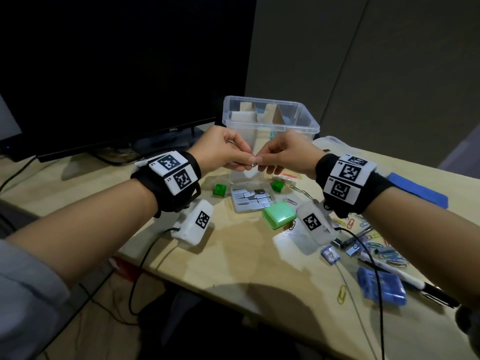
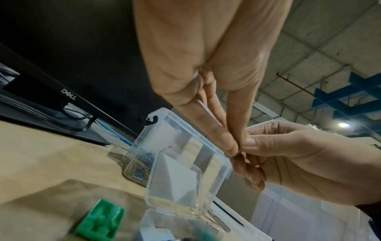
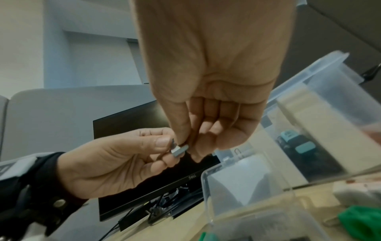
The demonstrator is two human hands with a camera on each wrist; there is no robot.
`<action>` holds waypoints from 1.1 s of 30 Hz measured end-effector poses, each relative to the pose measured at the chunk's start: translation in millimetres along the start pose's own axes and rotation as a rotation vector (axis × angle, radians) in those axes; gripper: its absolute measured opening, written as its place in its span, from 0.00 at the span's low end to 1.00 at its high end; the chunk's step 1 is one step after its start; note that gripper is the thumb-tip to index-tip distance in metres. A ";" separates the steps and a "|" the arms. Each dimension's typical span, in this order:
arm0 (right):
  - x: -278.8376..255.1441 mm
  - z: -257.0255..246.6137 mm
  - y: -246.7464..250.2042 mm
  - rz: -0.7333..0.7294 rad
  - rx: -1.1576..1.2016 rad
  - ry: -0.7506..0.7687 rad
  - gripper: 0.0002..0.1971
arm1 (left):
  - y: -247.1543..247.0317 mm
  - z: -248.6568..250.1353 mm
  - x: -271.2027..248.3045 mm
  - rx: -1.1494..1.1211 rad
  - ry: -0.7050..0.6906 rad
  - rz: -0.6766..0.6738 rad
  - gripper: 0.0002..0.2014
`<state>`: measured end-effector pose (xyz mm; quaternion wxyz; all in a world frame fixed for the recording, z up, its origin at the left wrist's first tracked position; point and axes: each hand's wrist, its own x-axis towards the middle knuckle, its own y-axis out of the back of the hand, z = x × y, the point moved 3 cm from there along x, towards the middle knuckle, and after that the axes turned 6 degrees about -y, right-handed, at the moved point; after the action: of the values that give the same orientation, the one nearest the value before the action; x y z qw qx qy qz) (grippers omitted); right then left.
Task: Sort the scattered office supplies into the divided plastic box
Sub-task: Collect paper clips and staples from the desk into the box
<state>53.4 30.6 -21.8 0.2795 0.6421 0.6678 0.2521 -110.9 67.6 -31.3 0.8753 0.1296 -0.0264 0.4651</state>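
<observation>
Both hands meet in the air in front of the divided clear plastic box (image 1: 309, 118), just above a small open clear case (image 1: 250, 200) filled with grey staple strips. Between them they pinch one short grey staple strip (image 3: 179, 150). My left hand (image 1: 248, 159) holds its left end with thumb and forefinger. My right hand (image 1: 261, 160) pinches the other end, its remaining fingers curled under. In the head view the strip (image 1: 255, 165) is a small glint, mostly hidden by the fingertips. In the left wrist view the box (image 2: 185, 124) holds coloured paper clips in one compartment.
Two green plastic pieces (image 1: 219, 190) (image 1: 277, 186) and a green box (image 1: 279, 215) lie around the case. Loose coloured paper clips (image 1: 384, 250), a blue plastic box (image 1: 380, 287) and a pen (image 1: 402, 276) lie at the right. A dark monitor (image 1: 117, 74) stands at the back left.
</observation>
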 end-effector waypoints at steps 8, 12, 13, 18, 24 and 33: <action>13.5 0.2 -18.8 0.005 -0.008 -0.060 0.11 | 1.3 -16.9 -0.5 0.061 0.026 0.013 0.06; 18.0 2.5 -21.1 0.008 -0.046 -0.055 0.11 | 6.4 -20.7 2.9 0.060 0.072 0.030 0.11; 19.4 3.2 -20.6 0.021 -0.092 -0.045 0.12 | 7.7 -21.6 3.7 0.044 0.100 0.026 0.12; 16.7 -5.1 -17.3 0.038 -0.348 0.237 0.12 | 9.1 -22.7 6.6 -0.026 0.182 -0.064 0.13; 13.6 -11.9 -20.9 0.065 -0.622 0.546 0.09 | 6.5 -22.6 11.3 0.062 0.200 -0.137 0.21; 16.6 -2.7 -16.1 0.196 -0.598 0.486 0.08 | -2.5 -16.1 14.0 0.011 0.203 0.024 0.12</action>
<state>39.7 46.5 -31.8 0.2626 0.5146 0.5474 0.6055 -102.1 81.7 -45.0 0.8670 0.0863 0.0635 0.4866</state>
